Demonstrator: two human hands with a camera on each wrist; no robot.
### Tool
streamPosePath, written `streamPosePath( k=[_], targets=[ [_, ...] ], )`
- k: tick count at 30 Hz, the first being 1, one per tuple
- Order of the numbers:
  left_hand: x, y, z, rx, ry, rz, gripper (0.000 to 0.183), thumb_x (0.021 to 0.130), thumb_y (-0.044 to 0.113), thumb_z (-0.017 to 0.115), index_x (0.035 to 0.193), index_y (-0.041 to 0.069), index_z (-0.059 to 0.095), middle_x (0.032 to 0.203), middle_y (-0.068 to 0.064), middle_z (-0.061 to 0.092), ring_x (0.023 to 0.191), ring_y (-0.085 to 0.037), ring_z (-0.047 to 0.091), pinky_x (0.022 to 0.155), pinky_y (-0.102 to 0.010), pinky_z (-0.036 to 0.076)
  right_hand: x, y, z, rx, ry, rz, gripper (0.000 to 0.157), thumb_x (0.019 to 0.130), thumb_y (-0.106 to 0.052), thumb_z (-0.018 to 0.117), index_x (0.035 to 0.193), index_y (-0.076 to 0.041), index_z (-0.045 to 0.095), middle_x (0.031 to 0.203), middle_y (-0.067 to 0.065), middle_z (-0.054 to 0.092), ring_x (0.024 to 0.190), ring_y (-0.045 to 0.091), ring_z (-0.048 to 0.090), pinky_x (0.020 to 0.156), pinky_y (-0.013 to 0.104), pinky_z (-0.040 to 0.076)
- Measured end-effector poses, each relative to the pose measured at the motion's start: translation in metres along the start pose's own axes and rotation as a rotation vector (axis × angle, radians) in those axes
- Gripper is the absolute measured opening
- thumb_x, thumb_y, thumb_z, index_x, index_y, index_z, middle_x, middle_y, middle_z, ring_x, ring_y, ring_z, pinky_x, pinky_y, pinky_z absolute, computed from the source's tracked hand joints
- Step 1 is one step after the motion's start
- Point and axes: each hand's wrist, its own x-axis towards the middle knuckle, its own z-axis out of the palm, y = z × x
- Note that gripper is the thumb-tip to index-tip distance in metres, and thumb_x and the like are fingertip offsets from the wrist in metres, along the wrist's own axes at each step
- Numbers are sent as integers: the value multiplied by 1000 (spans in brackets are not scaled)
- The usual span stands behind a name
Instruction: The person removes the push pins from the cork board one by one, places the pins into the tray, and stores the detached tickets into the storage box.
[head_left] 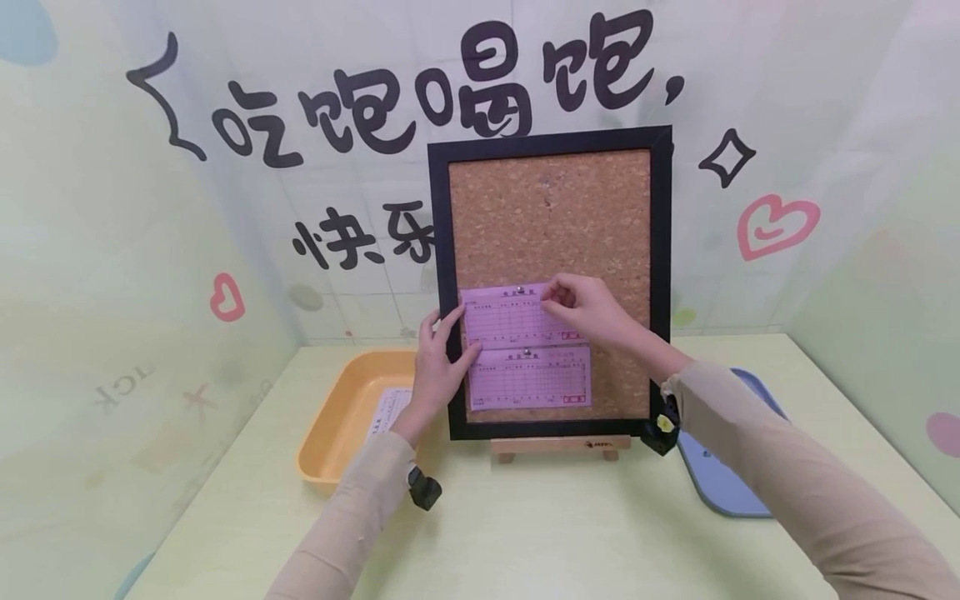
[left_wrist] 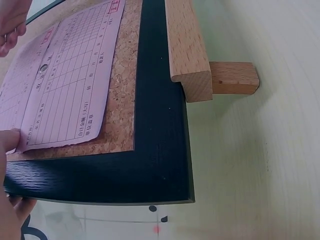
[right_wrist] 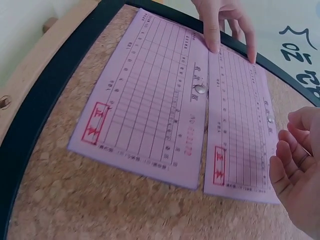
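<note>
- Head view: under the left thumb and forefinger lie two rectangular pink paper slips [head_left: 528,379], one above the other on a brown cork board [head_left: 547,217] in a black frame [head_left: 662,225]. The left hand [head_left: 438,367] spreads that finger and thumb; the right hand [head_left: 592,308] curls its fingers at the upper slip's top, and I cannot tell whether they pinch anything.
- Only there: a yellow plastic tray [head_left: 315,417] left of the left fingers, a blue tray [head_left: 723,483] below and right of the right fingers.
- Left wrist view adds fingertips behind the frame and a pale wooden stand [left_wrist: 191,55] well away from the thumb.
- Right wrist view shows the clear round pins [right_wrist: 201,89] closest, between both hands' fingers.
- Writing: red boxed stamps, "正" legible; a blurred red number beginning "No"; wall lettering "吃饱喝饱" and "快乐" beyond the fingers.
</note>
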Motion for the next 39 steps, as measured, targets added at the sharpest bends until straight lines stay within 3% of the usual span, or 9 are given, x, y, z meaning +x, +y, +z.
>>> streamPosePath(
  k=[13, 25, 39],
  targets=[
    [-1, 4, -2, -1, -7, -13, 57, 81, 17, 68, 132, 17, 44, 135, -23, 31, 117, -40, 41, 94, -52, 38, 25, -3, 15, -128, 74, -54, 8, 85, -11, 59, 88, -5, 62, 74, 5, 59, 63, 15, 51, 58, 25, 41],
    [-1, 3, -1, 18, -3, -19, 58, 81, 19, 68, 133, 19, 43, 136, -21, 32, 118, -39, 42, 96, -48, 37, 30, 4, 22, -183, 170, -79, 6, 81, -9, 62, 83, -4, 65, 68, 4, 59, 58, 14, 50, 53, 24, 40],
    [-1, 1, 0, 26, 9, -4, 59, 81, 19, 69, 133, 20, 43, 135, -20, 33, 116, -38, 44, 96, -48, 39, 31, 5, 25, -237, 202, -111, 8, 81, -12, 64, 84, -5, 66, 67, 3, 60, 57, 14, 51, 53, 25, 39]
  ],
)
